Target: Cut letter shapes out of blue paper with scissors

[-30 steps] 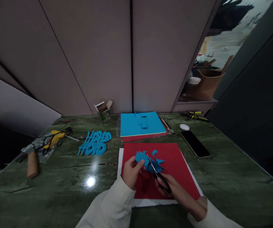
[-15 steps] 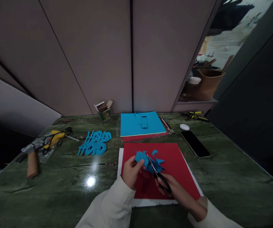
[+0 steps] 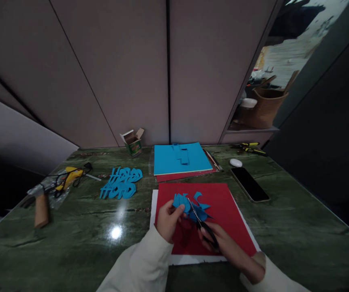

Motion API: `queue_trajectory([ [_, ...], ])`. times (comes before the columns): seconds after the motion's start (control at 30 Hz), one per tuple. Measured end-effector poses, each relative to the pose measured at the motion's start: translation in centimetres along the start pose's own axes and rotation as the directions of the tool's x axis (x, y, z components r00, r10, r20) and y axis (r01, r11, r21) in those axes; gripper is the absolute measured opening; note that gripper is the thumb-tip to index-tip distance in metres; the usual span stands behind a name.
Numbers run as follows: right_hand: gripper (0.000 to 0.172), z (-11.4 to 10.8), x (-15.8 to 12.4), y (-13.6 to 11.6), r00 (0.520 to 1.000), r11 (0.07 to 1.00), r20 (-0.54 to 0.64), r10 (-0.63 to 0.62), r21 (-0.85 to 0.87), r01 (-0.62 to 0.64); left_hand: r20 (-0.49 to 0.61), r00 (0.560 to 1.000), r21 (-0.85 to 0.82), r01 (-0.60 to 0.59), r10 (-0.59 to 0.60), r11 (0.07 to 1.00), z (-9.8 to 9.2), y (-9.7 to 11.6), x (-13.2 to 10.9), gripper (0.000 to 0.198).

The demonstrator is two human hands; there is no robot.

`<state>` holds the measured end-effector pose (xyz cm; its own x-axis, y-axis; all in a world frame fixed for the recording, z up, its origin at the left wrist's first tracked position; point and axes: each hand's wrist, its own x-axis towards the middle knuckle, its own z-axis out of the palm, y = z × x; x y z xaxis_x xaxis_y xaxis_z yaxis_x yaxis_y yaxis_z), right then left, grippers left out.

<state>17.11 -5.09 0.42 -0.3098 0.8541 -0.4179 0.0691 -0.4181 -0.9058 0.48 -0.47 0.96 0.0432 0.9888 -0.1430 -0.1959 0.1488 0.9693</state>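
Note:
Between the thumb and fingers of my left hand [image 3: 168,219] is a piece of blue paper [image 3: 179,201]. My right hand [image 3: 218,239] is wrapped round the black handles of a pair of scissors [image 3: 208,232]. The scissors' blades point up and to the left, against the right edge of the held paper. Blue paper scraps [image 3: 199,211] lie behind the blades on a red sheet [image 3: 223,198], and a curled offcut sits just beyond. Whether the blades are parted is too small to tell.
Blue cut-out letters [image 3: 121,184] lie left. Behind are blue sheets [image 3: 165,158] and an open small box [image 3: 133,146]. To the right are a phone [image 3: 250,184], a white round case [image 3: 236,162] and pliers [image 3: 250,149]. A yellow glue gun [image 3: 71,177] and a wooden-handled tool [image 3: 41,211] lie far left.

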Motion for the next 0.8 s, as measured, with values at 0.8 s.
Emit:
queue_trajectory([
  [0.8, 0.043, 0.64, -0.02, -0.24, 0.999, 0.997, 0.000, 0.035, 0.068, -0.035, -0.011, 1.000, -0.026, -0.004, 0.003, 1.000, 0.20, -0.35, -0.21, 0.022],
])
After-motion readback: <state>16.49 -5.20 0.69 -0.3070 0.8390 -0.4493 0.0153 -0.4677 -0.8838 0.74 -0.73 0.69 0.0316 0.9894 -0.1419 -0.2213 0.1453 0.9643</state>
